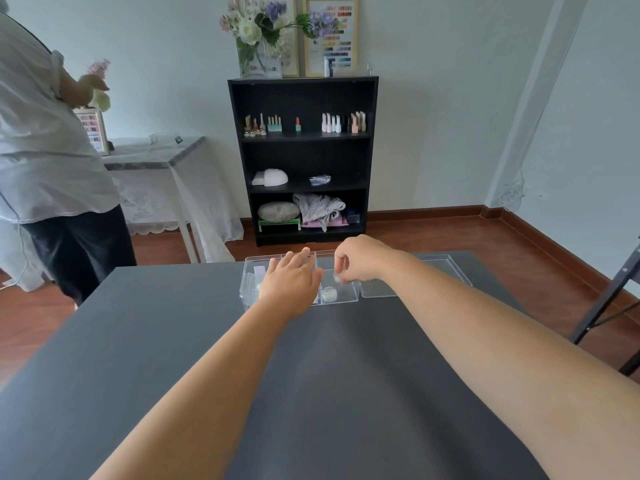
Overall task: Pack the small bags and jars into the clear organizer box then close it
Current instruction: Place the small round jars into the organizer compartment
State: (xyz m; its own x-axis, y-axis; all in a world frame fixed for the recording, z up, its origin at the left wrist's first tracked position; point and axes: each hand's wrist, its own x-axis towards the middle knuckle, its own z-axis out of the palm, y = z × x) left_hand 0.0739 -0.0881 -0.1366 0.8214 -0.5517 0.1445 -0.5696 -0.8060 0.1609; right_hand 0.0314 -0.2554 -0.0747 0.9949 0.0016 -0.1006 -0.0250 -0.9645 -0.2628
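I'm pinching a small jar [337,277] in my right hand [360,259] over the organizer box [341,299]; my left hand [291,280], flat and unclenched, is steadying it. The jar is probably light and slick, so I'm gripping its rim.

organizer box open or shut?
Open: the clear lid lies flat on the table beside the organizer box, right of it.

Light: bright, soft, even daylight.
Shadows: faint, diffuse on the dark table [173,341].
Glare: none.
Focus: slightly soft throughout.
Edges: wide-angle bowing, forearms stretched.
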